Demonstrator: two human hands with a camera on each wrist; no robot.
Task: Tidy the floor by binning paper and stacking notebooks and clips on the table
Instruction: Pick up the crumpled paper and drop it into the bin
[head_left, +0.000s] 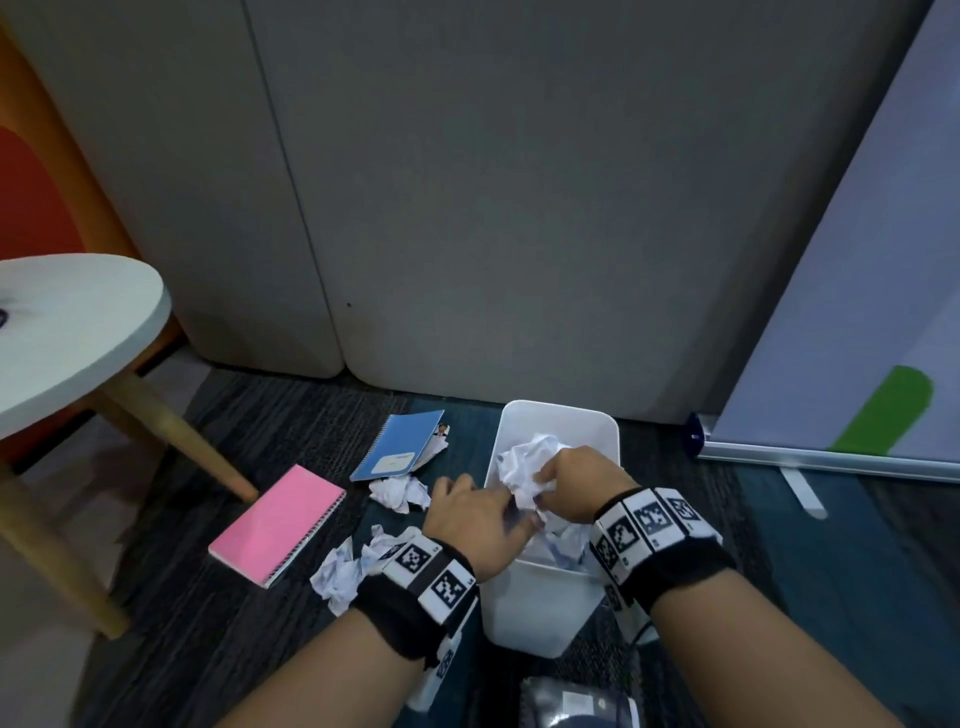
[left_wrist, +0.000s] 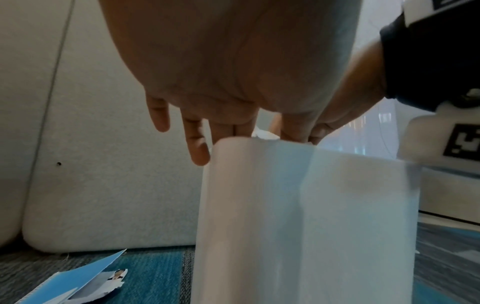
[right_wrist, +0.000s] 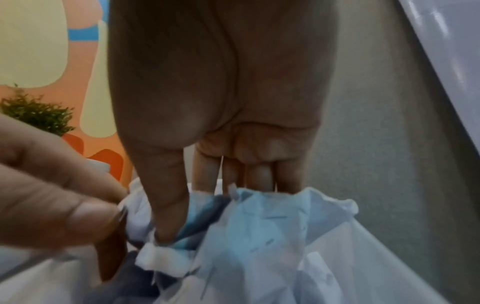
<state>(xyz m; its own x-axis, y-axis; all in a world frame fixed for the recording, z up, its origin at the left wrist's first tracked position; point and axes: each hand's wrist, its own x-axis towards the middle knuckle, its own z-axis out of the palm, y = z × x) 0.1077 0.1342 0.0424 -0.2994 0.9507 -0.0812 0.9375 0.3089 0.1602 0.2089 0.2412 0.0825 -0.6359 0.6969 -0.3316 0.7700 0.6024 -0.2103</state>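
Observation:
A white bin (head_left: 561, 410) stands on the carpet, its side wall (left_wrist: 298, 205) filling the left wrist view. My right hand (head_left: 545, 480) grips a ball of crumpled white paper (head_left: 524, 462) over the bin's mouth, thumb and fingers (right_wrist: 166, 226) dug into the paper (right_wrist: 272, 236). My left hand (head_left: 511, 512) reaches over the bin's left rim, its straight fingers (left_wrist: 197, 148) touching that paper. On the floor to the left lie a blue notebook (head_left: 400, 441), a pink spiral notebook (head_left: 278, 522) and loose paper balls (head_left: 400, 491) (head_left: 337, 571). No clips show.
A round white table (head_left: 67, 332) on wooden legs (head_left: 176, 431) stands at the left. Grey padded panels (head_left: 467, 208) close off the back. A roll-up banner (head_left: 857, 312) leans at the right, its base on the floor. A dark bag (head_left: 576, 701) lies below the bin.

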